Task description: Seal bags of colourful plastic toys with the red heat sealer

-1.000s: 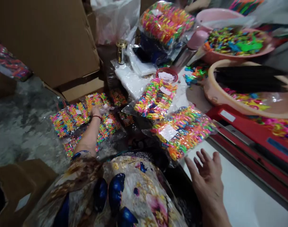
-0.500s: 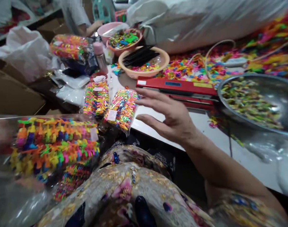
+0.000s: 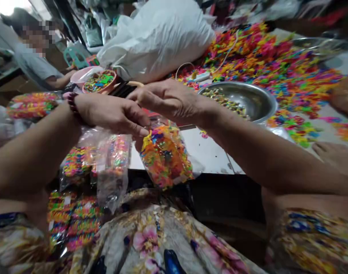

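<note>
Floral garment [image 3: 145, 239] nearest; packed bags [image 3: 85, 220] lower left. Clear bag of colourful pieces [image 3: 166, 156] before edge of white table [image 3: 205, 152], thumb and fingers of left hand [image 3: 109, 114] pinched on its upper left edge. Right hand [image 3: 168, 101] just above, fingers bent, tips hidden, grip cannot be told. Beyond: steel bowl [image 3: 258, 102], loose heap [image 3: 256, 64], white sack [image 3: 162, 38], co-worker [image 3: 38, 62].

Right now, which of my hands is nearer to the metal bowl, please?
Right. The right hand is to the left of the metal bowl; the left hand is farther left, on the far side of the right hand from the bowl.
</note>
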The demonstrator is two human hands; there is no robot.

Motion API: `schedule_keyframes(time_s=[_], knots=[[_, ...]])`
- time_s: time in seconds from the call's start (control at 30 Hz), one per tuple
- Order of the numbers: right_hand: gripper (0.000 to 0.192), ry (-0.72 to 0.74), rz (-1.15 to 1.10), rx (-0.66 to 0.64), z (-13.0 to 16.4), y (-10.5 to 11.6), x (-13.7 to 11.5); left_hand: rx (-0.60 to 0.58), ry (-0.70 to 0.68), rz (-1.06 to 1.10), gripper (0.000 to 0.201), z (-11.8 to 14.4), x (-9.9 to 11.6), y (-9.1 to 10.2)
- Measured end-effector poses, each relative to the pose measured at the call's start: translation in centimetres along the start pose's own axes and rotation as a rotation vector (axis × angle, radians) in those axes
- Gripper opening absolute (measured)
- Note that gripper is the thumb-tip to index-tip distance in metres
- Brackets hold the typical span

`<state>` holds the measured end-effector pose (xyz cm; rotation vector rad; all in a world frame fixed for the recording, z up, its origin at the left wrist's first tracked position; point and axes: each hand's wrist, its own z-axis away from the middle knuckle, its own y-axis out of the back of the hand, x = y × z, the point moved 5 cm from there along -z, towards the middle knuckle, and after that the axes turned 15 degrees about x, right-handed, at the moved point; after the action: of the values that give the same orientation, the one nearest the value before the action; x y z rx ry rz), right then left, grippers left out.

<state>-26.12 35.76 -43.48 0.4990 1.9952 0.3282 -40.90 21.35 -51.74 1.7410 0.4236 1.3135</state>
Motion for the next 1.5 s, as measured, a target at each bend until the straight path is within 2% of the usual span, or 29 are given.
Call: schedule_keyframes(time_s=[0.07,0.13,0.23,0.33,0.37,0.43,0.5,0.57,0.63,0.7,0.77,0.8,0.83,0.87,0.9,1.0,1.07,1.13,1.23,1.3,1.33,1.43,1.5], knots=[[0.068,-0.082,0.074,-0.037,1.3,1.0,3.1,-0.063,-0.068,0.015,0.038,-2.5,2.5,-1.6],[0.07,-0.205,0.192,-0.073,2.8,1.8,6.3,-0.181,-0.112,0.011,0.035,-3.9,4.6,-2.9],[0.061,-0.331,0.36,-0.095,5.1,2.7,10.2,-0.485,-0.139,-0.033,0.027,-3.6,6.5,-5.0],[0.048,-0.374,0.439,-0.034,6.7,3.5,12.8,-0.85,-0.22,-0.049,0.022,-1.5,6.7,-7.5],[0.044,-0.365,0.455,-0.022,7.0,3.6,13.5,-0.936,-0.261,-0.054,0.021,-1.0,6.4,-8.3],[0.039,-0.306,0.504,-0.037,7.5,3.7,14.8,-0.985,-0.352,-0.099,0.018,-0.7,5.2,-9.5],[0.038,-0.216,0.599,-0.062,8.0,3.9,16.0,-0.887,-0.441,-0.207,0.017,-1.3,3.7,-10.2],[0.034,-0.142,0.693,-0.051,8.5,4.2,17.2,-0.703,-0.479,-0.321,0.019,-2.1,2.2,-10.5],[0.026,-0.138,0.696,0.023,9.0,4.5,18.5,-0.492,-0.446,-0.379,0.022,-2.4,1.0,-10.6],[0.019,-0.2,0.583,0.159,9.6,4.5,19.9,-0.227,-0.328,-0.355,0.02,-1.9,-0.1,-10.8],[0.013,-0.279,0.417,0.326,10.3,4.3,21.4,0.06,-0.137,-0.255,0.021,-0.8,-1.5,-11.2],[0.011,-0.314,0.336,0.404,10.7,4.1,22.2,0.161,-0.021,-0.179,0.03,-0.2,-2.4,-11.6],[0.011,-0.349,0.261,0.473,11.1,3.9,23.0,0.209,0.097,-0.087,0.042,0.4,-3.3,-12.3],[0.014,-0.388,0.188,0.529,11.5,3.7,23.8,0.198,0.21,0.012,0.051,0.9,-4.1,-13.3],[0.017,-0.434,0.114,0.573,11.9,3.4,24.7,0.14,0.314,0.111,0.057,1.2,-4.9,-14.5],[0.031,-0.562,-0.125,0.676,13.0,2.8,26.8,-0.122,0.558,0.395,0.065,1.4,-6.3,-17.8],[0.041,-0.609,-0.272,0.733,13.5,2.6,27.5,-0.264,0.639,0.578,0.061,1.3,-6.5,-19.4],[0.05,-0.661,-0.404,0.788,13.9,2.4,27.8,-0.333,0.667,0.783,0.048,1.1,-6.2,-20.7],[0.062,-0.784,-0.578,0.919,14.9,1.9,28.2,-0.224,0.726,1.007,0.031,1.0,-6.4,-22.1],[0.057,-0.874,-0.642,0.981,15.7,1.4,28.6,-0.103,0.76,1.051,0.024,0.9,-6.9,-22.7],[0.052,-0.924,-0.654,0.974,16.2,1.0,28.9,-0.058,0.767,1.06,0.022,0.9,-7.2,-23.0],[0.044,-1.064,-0.652,0.831,17.1,-0.4,29.7,0.032,0.784,1.095,0.021,0.8,-7.7,-23.5],[0.042,-1.093,-0.644,0.772,17.5,-0.9,30.1,0.052,0.804,1.113,0.022,0.8,-7.8,-23.5]])
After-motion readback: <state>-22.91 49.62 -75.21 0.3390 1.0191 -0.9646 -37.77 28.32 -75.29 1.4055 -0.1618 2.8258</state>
